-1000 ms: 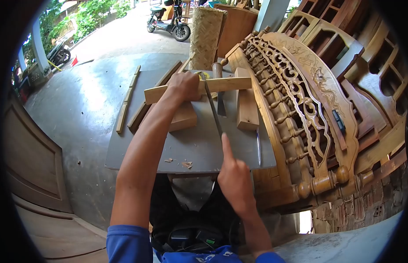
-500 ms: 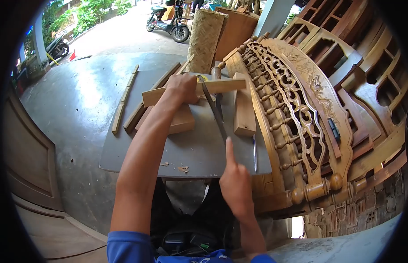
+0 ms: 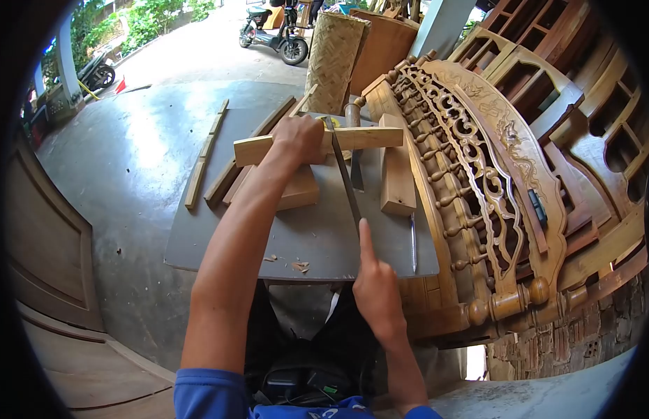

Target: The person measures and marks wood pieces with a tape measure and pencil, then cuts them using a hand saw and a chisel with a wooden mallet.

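Left hand (image 3: 298, 140) grips a pale rectangular wooden bar (image 3: 377, 137) jutting out both sides; right hand (image 3: 377, 297) clasps a long dark metal tool (image 3: 347, 174) extending ahead

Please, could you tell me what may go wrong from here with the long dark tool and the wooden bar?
The long dark tool crosses the wooden bar close to the left grip; a sideways slip might hurt it.

The bar seems to bridge two wooden blocks with no clamp visible, so it could shift.

A chisel-like blade lies near the tool, which might knock it.
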`<action>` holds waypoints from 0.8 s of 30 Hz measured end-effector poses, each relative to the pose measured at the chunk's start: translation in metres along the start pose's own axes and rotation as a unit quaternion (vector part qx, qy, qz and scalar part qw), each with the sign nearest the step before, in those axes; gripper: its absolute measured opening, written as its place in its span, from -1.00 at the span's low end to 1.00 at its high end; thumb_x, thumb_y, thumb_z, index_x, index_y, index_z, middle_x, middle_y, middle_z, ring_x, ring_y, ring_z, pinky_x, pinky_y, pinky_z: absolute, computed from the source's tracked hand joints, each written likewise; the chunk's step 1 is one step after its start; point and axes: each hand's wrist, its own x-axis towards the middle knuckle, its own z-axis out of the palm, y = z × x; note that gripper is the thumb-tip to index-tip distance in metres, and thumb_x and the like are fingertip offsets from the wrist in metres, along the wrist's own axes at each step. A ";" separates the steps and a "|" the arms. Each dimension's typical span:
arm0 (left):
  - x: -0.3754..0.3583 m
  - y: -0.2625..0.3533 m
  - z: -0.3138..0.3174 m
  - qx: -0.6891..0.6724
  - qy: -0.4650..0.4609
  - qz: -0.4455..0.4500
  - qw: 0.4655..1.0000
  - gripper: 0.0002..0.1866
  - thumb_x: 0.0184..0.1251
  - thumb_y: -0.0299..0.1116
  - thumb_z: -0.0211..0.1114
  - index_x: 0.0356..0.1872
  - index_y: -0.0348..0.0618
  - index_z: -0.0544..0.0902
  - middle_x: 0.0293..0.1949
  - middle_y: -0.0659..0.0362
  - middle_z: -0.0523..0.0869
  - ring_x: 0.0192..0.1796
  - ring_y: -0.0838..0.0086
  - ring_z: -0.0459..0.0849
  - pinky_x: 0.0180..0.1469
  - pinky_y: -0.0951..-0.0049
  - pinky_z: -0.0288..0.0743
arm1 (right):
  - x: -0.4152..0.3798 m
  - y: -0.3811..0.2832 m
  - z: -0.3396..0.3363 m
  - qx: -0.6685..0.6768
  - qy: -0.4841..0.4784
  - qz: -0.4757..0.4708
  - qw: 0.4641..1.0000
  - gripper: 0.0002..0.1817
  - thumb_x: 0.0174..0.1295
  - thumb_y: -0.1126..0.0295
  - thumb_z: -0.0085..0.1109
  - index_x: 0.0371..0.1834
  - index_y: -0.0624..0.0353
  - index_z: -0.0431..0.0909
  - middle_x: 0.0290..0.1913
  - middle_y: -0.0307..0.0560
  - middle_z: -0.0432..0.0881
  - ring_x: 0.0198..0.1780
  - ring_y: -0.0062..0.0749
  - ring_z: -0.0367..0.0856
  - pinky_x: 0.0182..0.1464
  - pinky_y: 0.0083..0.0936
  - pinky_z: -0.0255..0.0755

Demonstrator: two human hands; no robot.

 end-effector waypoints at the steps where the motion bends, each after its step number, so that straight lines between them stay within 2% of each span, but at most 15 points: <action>1: -0.002 0.001 0.001 0.002 -0.002 0.001 1.000 -0.68 -0.22 -0.21 0.33 -0.40 -0.17 0.66 -0.31 0.04 0.67 -0.23 0.29 0.67 -0.17 0.36 0.53 | -0.001 0.001 0.002 0.007 0.006 -0.001 1.000 -0.20 -0.08 0.68 -0.07 0.35 0.08 -0.04 -0.47 0.28 0.53 -0.38 0.12 0.55 -0.30 -0.13 0.45; 3: -0.002 0.003 0.001 0.006 0.003 0.001 1.000 -0.69 -0.22 -0.21 0.33 -0.41 -0.16 0.66 -0.32 0.04 0.67 -0.23 0.29 0.67 -0.17 0.35 0.53 | 0.050 -0.007 0.007 -0.002 0.052 -0.062 0.997 -0.27 -0.02 0.65 -0.09 0.32 0.17 -0.02 -0.45 0.28 0.54 -0.37 0.11 0.56 -0.31 -0.14 0.46; 5: -0.001 0.003 0.006 0.010 0.008 0.001 1.000 -0.69 -0.22 -0.20 0.34 -0.42 -0.16 0.66 -0.33 0.05 0.68 -0.23 0.29 0.67 -0.17 0.34 0.53 | 0.123 -0.013 0.027 0.049 0.119 -0.089 0.988 -0.31 0.00 0.64 -0.16 0.31 0.17 0.03 -0.43 0.37 0.50 -0.35 0.17 0.53 -0.27 -0.10 0.40; 8: 0.002 -0.001 0.011 -0.042 0.050 0.007 0.998 -0.78 -0.25 -0.34 0.25 -0.52 -0.27 0.63 -0.44 -0.08 0.65 -0.32 0.15 0.66 -0.23 0.29 0.54 | 0.152 -0.026 0.018 0.044 0.043 -0.034 0.998 -0.33 0.03 0.62 -0.15 0.32 0.18 0.01 -0.39 0.37 0.49 -0.31 0.18 0.51 -0.22 -0.11 0.39; 10: -0.005 0.000 0.011 -0.024 0.042 0.029 0.998 -0.78 -0.26 -0.36 0.25 -0.53 -0.27 0.63 -0.45 -0.08 0.65 -0.32 0.15 0.66 -0.24 0.29 0.54 | 0.076 -0.020 0.009 0.028 0.075 -0.065 0.995 -0.39 0.10 0.56 -0.18 0.29 0.29 -0.01 -0.43 0.26 0.54 -0.37 0.10 0.55 -0.30 -0.14 0.46; 11: -0.005 0.000 0.005 -0.017 0.049 0.037 0.998 -0.78 -0.27 -0.36 0.24 -0.53 -0.28 0.63 -0.45 -0.08 0.65 -0.32 0.15 0.66 -0.24 0.28 0.54 | 0.028 -0.006 0.013 -0.016 0.086 -0.077 0.993 -0.33 0.07 0.59 -0.16 0.33 0.18 -0.05 -0.47 0.28 0.53 -0.40 0.12 0.55 -0.33 -0.09 0.43; 12: -0.003 0.002 0.002 0.008 0.008 0.009 1.000 -0.73 -0.22 -0.25 0.31 -0.43 -0.16 0.66 -0.35 0.04 0.67 -0.25 0.29 0.66 -0.19 0.38 0.52 | -0.015 -0.010 -0.007 0.000 0.025 -0.015 1.000 -0.30 0.04 0.64 -0.14 0.34 0.05 -0.01 -0.49 0.25 0.52 -0.42 0.12 0.53 -0.34 -0.08 0.40; 13: -0.006 0.003 0.005 -0.007 0.014 0.027 1.000 -0.76 -0.23 -0.29 0.28 -0.48 -0.20 0.64 -0.39 0.01 0.66 -0.29 0.25 0.66 -0.22 0.34 0.53 | -0.045 -0.001 -0.020 0.039 0.023 0.002 0.999 -0.30 0.02 0.65 -0.13 0.32 0.03 0.03 -0.48 0.25 0.52 -0.42 0.11 0.53 -0.34 -0.09 0.39; 15: -0.006 0.001 0.005 -0.020 0.036 0.065 0.997 -0.81 -0.27 -0.38 0.23 -0.56 -0.27 0.61 -0.47 -0.07 0.64 -0.36 0.15 0.66 -0.27 0.27 0.53 | -0.056 0.012 -0.050 0.071 0.016 0.015 0.997 -0.31 0.01 0.67 -0.13 0.30 0.00 0.09 -0.48 0.24 0.52 -0.41 0.09 0.53 -0.32 -0.12 0.39; 17: -0.006 0.005 0.010 -0.021 0.041 0.067 0.997 -0.77 -0.28 -0.31 0.28 -0.57 -0.27 0.61 -0.49 -0.06 0.64 -0.38 0.15 0.65 -0.30 0.28 0.54 | -0.060 0.011 -0.071 0.055 -0.016 0.029 0.998 -0.33 0.01 0.66 -0.13 0.29 0.00 0.13 -0.47 0.22 0.52 -0.40 0.08 0.53 -0.30 -0.13 0.39; 19: -0.001 0.008 0.009 -0.017 0.044 0.061 0.997 -0.74 -0.30 -0.26 0.32 -0.58 -0.27 0.61 -0.50 -0.05 0.64 -0.39 0.16 0.65 -0.31 0.28 0.54 | -0.062 0.004 -0.061 0.030 -0.009 0.023 0.999 -0.29 -0.01 0.66 -0.14 0.31 0.00 0.07 -0.38 0.21 0.54 -0.39 0.10 0.54 -0.29 -0.14 0.42; 20: 0.001 0.009 0.011 -0.006 0.026 0.058 0.998 -0.61 -0.33 -0.17 0.37 -0.48 -0.27 0.60 -0.43 -0.04 0.65 -0.34 0.18 0.66 -0.27 0.29 0.54 | -0.065 0.000 -0.051 0.035 -0.003 0.029 0.999 -0.28 -0.01 0.66 -0.13 0.32 -0.01 0.06 -0.37 0.20 0.54 -0.39 0.10 0.54 -0.28 -0.13 0.43; 21: 0.002 0.010 0.016 0.004 0.048 0.057 0.997 -0.61 -0.31 -0.16 0.36 -0.45 -0.24 0.61 -0.40 -0.02 0.65 -0.30 0.22 0.65 -0.25 0.31 0.53 | -0.066 -0.003 -0.045 0.036 0.006 0.033 0.999 -0.27 -0.02 0.66 -0.13 0.32 -0.01 0.04 -0.36 0.19 0.54 -0.39 0.11 0.54 -0.28 -0.13 0.43; 23: 0.004 0.010 0.025 0.018 0.099 0.056 0.993 -0.61 -0.27 -0.13 0.36 -0.40 -0.18 0.62 -0.33 0.03 0.66 -0.23 0.28 0.65 -0.21 0.34 0.52 | -0.072 -0.005 -0.044 0.023 -0.040 0.069 0.997 -0.25 -0.03 0.65 -0.12 0.33 0.01 0.01 -0.36 0.19 0.52 -0.38 0.09 0.55 -0.27 -0.12 0.45; 24: 0.004 0.009 0.024 0.006 0.076 0.042 0.996 -0.58 -0.28 -0.11 0.36 -0.37 -0.18 0.62 -0.31 0.03 0.66 -0.22 0.29 0.65 -0.20 0.34 0.52 | -0.077 -0.002 -0.040 0.034 -0.036 0.066 0.997 -0.25 -0.03 0.66 -0.12 0.33 0.02 0.01 -0.38 0.19 0.52 -0.38 0.09 0.55 -0.27 -0.12 0.45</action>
